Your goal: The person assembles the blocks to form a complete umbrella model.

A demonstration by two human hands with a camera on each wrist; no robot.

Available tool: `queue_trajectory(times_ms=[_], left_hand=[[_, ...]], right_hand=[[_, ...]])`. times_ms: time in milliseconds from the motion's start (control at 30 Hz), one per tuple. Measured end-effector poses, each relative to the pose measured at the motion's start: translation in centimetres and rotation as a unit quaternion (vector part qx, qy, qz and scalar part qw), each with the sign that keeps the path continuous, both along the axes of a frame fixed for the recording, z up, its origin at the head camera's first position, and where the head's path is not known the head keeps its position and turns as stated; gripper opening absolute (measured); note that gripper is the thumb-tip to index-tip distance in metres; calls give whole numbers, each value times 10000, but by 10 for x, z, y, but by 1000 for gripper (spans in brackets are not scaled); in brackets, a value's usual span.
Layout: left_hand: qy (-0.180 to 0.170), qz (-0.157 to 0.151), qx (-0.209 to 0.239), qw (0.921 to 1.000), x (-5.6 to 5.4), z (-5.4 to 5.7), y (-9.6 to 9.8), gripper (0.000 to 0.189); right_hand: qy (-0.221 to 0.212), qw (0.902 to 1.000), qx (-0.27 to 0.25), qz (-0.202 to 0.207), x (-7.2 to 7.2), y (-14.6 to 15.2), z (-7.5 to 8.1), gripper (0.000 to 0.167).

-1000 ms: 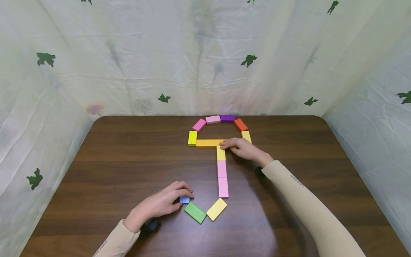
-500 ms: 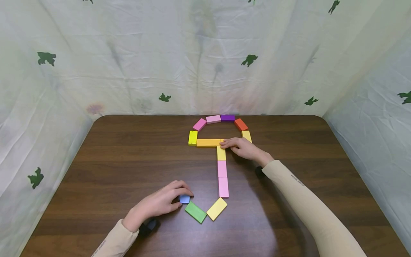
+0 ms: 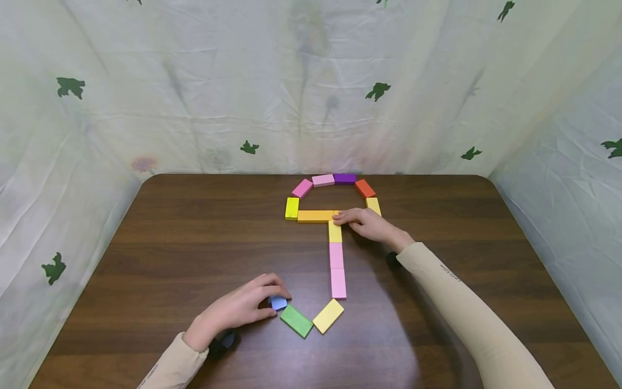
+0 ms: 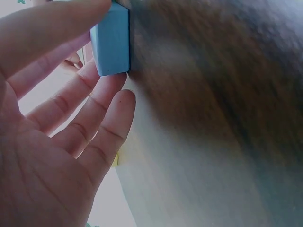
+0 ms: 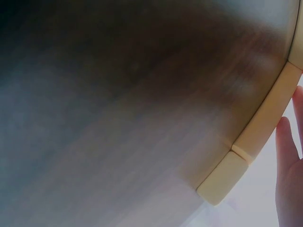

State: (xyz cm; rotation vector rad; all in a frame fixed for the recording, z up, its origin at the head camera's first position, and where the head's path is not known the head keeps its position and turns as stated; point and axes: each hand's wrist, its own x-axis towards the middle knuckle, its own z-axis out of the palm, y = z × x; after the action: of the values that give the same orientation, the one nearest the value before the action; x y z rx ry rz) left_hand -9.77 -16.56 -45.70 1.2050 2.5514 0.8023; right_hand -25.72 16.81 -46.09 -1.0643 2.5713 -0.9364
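Observation:
My left hand (image 3: 240,303) pinches a blue block (image 3: 278,303) between thumb and fingers, low over the table. In the left wrist view the thumb lies on one face of the blue block (image 4: 112,45), with fingertips along another side. The block's near corner is right at a green block (image 3: 296,321). Farther up, my right hand (image 3: 370,223) rests with extended fingers on the row of orange blocks (image 3: 313,216), where it meets a yellow block (image 3: 335,232). Two fingertips touch the orange block (image 5: 268,113) in the right wrist view.
Two pink blocks (image 3: 337,270) continue the column down to a tilted pale yellow block (image 3: 328,316). Above the orange row, an arch includes a purple block (image 3: 345,179) and a red block (image 3: 365,188). The brown table (image 3: 194,243) ends at a pale curtain (image 3: 204,81).
The blue block has turned slightly, its corner now angled toward the green block. My left hand has shifted only a little with it. The right hand stays where it was.

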Motion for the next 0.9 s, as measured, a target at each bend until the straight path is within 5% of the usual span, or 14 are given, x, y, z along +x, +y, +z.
queue_trajectory(times_ms=[900], left_hand=[[49, -120, 208, 9997, -4, 3, -2, 31]], right_hand=[[175, 9998, -35, 121, 1, 1, 2, 37]])
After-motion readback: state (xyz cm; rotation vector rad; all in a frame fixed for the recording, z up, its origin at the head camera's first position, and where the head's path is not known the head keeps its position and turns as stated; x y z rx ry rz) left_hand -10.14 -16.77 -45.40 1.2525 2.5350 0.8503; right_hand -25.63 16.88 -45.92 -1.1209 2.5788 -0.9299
